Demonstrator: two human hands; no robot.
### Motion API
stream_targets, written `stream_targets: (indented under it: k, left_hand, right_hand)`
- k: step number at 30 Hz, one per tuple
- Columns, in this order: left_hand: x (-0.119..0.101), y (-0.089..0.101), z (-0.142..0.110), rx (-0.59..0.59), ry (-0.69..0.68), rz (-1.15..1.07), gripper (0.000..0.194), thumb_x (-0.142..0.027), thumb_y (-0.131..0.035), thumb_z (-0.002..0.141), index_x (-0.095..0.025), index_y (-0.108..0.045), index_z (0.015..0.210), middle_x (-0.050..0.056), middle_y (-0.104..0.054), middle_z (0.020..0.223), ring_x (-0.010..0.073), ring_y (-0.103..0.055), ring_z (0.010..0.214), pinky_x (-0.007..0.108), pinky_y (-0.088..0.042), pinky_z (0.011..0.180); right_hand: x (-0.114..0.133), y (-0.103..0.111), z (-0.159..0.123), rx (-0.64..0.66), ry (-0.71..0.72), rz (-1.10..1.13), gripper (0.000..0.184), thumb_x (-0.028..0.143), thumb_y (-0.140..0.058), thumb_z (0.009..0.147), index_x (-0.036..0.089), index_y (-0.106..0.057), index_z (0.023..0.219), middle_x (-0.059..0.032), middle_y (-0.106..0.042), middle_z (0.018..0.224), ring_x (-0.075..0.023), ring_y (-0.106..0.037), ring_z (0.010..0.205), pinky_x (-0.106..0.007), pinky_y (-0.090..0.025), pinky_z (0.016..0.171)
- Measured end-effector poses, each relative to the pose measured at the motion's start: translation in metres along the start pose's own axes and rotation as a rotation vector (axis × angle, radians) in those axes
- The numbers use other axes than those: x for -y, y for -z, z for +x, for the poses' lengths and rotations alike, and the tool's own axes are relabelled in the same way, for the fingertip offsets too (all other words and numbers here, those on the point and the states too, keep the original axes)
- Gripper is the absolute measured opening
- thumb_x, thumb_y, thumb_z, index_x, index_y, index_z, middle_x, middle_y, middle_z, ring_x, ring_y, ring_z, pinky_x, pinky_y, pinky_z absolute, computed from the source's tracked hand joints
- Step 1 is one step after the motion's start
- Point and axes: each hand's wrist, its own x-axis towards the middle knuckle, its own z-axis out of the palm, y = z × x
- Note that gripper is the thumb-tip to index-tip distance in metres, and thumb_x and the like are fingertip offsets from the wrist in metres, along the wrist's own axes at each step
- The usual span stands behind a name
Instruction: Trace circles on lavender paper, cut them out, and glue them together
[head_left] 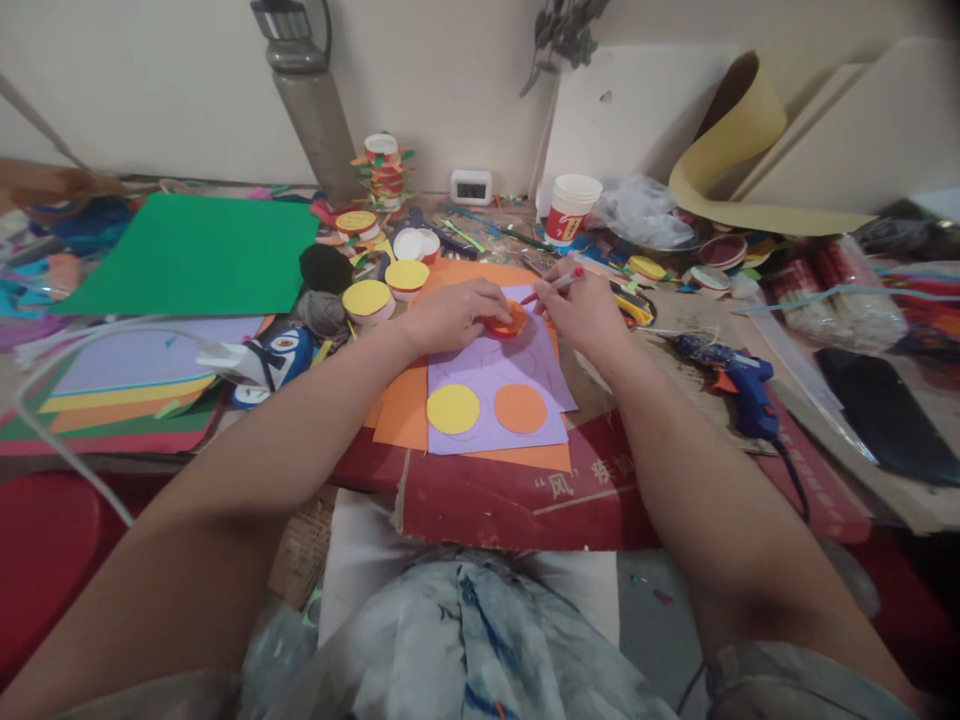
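My right hand (576,305) is closed around a red-capped pen (566,280), its tip beside a small round orange piece (508,320). With its fingers, my left hand (461,315) presses that orange piece down on a purple sheet (491,370); whether it is a disc or a cup section I cannot tell. Faint circle outlines mark the purple sheet. Nearer to me lie a yellow paper circle (453,409) and an orange paper circle (520,409). Orange sheets (401,420) stick out from beneath the purple one.
Left are a green sheet (195,255), stacked coloured paper (135,370) and yellow-topped cup pieces (368,299). A tall bottle (315,115), a small clock (471,187) and a paper cup (571,210) stand behind. Right are a blue glue gun (750,385) and a black phone (892,410).
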Motion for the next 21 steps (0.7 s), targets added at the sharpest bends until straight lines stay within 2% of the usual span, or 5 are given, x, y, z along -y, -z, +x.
stream_targets:
  k: [9, 12, 16, 21]
  left_hand:
    - [0.003, -0.001, 0.001, -0.021, -0.021, 0.025, 0.050, 0.002, -0.055, 0.089, -0.023, -0.088, 0.117, 0.009, -0.082, 0.133, 0.0220, -0.073, 0.132, 0.039, -0.057, 0.119]
    - [0.007, -0.004, 0.001, -0.043, -0.042, 0.011, 0.048, 0.002, -0.055, 0.089, -0.023, -0.088, 0.115, 0.009, -0.083, 0.129, 0.0213, -0.074, 0.129, 0.039, -0.058, 0.117]
    - [0.011, -0.007, 0.001, -0.067, -0.062, -0.001, 0.047, 0.001, -0.055, 0.089, -0.023, -0.087, 0.113, 0.008, -0.083, 0.127, 0.0205, -0.074, 0.127, 0.038, -0.059, 0.117]
    - [0.012, -0.007, 0.001, -0.061, -0.080, 0.010, 0.046, 0.000, -0.054, 0.090, -0.022, -0.087, 0.114, 0.009, -0.082, 0.130, 0.0206, -0.074, 0.128, 0.038, -0.059, 0.116]
  right_hand:
    - [0.005, 0.003, -0.004, 0.012, 0.045, -0.106, 0.020, 0.024, -0.062, 0.100, 0.029, -0.058, 0.081, -0.0075, -0.071, 0.079, -0.0294, -0.072, 0.088, -0.045, -0.058, 0.090]
    - [0.012, 0.007, -0.007, 0.049, 0.047, -0.156, 0.017, 0.022, -0.061, 0.098, 0.027, -0.060, 0.083, -0.0070, -0.070, 0.077, -0.0276, -0.069, 0.083, -0.041, -0.054, 0.083]
    - [0.019, 0.012, -0.010, 0.069, 0.062, -0.218, 0.020, 0.019, -0.059, 0.096, 0.027, -0.054, 0.079, -0.0066, -0.068, 0.074, -0.0252, -0.066, 0.075, -0.039, -0.049, 0.077]
    - [0.021, 0.016, -0.011, 0.083, 0.078, -0.253, 0.017, 0.019, -0.060, 0.093, 0.027, -0.057, 0.079, -0.0060, -0.066, 0.069, -0.0267, -0.065, 0.073, -0.040, -0.049, 0.075]
